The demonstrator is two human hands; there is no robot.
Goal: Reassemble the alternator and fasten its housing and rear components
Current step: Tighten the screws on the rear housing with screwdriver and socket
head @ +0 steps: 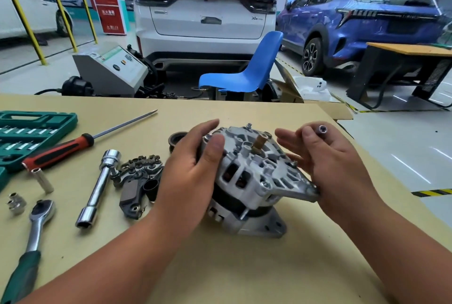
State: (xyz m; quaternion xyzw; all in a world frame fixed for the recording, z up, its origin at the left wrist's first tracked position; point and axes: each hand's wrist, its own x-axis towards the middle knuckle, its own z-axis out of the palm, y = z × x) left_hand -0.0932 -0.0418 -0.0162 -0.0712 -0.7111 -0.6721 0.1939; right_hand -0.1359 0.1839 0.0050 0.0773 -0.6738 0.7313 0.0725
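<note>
Fig.: alternator, rear-housing stage; step first, then surroundings, each L to R. The left hand [190, 176] grips the alternator [254, 181], thumb on top of the rear housing, fingers [209, 124] curled over its far edge. The alternator sits tilted at ctr of the counter [232, 274], rear face up w/ the brass-coloured slip-ring shaft [259, 143] bare and one through-bolt head [265, 184] showing near the front. The right hand [337, 164] is just beside the housing's R side, fingers straight, thumb pinching a small socket [322, 129] against the index finger; contact w/ the mounting ear cannot be told. Step judged: fastening housing bolts before rear parts go on. To do it well: hold the L grip firm so the body does not roll; check the housing halves sit flush all round; start bolts by hand, tighten alternately; the socket prob. needs a driver first. Surroundings: green socket case [29, 137] at the counter's L edge; red-handled screwdriver [63, 148]; long socket [42, 180]; ratchet [39, 215]; chrome tubular wrench [96, 191]; rectifier plate [139, 166] and brush-holder unit [133, 196], unfitted, just beside the L wrist; dark ring [176, 139] behind the L hand. In the way: rear parts near the L forearm could be knocked; the ratchet is a reach across them. Bkgd: white SUV [205, 10], blue chair [244, 74].
</note>
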